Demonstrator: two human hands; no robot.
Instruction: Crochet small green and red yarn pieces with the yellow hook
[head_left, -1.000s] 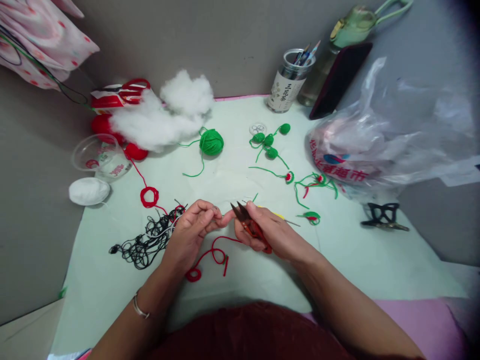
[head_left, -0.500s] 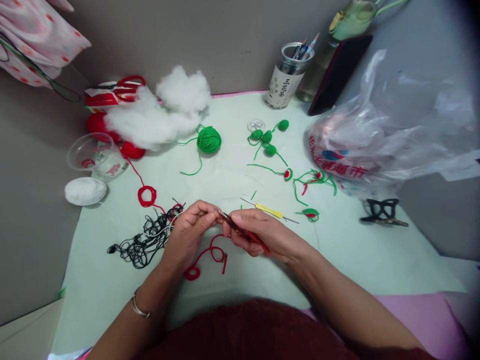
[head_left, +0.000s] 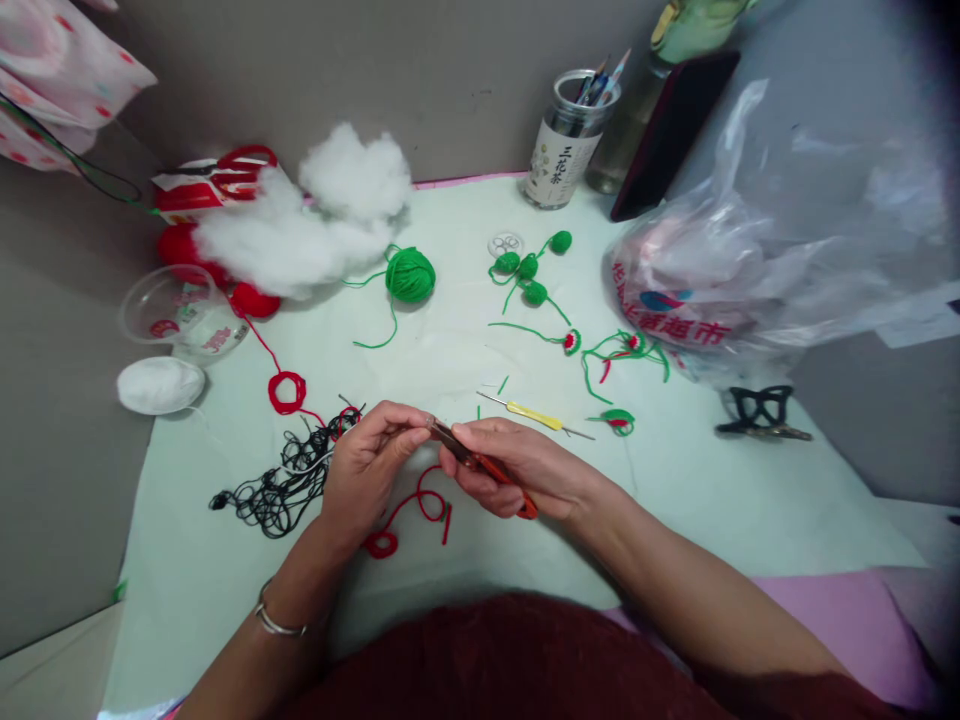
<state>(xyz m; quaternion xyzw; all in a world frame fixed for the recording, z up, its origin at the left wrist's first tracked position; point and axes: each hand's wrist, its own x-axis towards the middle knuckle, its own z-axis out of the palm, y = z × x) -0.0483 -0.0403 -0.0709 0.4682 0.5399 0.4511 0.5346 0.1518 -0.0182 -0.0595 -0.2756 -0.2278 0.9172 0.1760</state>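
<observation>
The snips (head_left: 463,456) lie in front of the wearer's body, above the desk (head_left: 735,510), gripped in the right hand (head_left: 529,455) with the orange handle inside the curled fingers and the thumb along the top. Their long axis runs slantwise: the handle end points right and back toward the body, while the dark blades point left and slightly away from it, straight at the fingertips of the left hand (head_left: 367,460). That line from blades to fingertips looks like the relation that matters most here; the blade tips are right at the left finger and thumb, though whether they touch cannot be told. The left hand is pinched, fingertips drawn together, and what sits between them is too small to make out. Just beyond the right hand lies a yellow-handled hook (head_left: 534,414), slanting the same way as the snips. Beneath the hands a red strand (head_left: 420,495) curls on the desk, with a black yarn tangle (head_left: 271,497) beside the left hand and a green-and-red piece (head_left: 618,420) farther right.
</observation>
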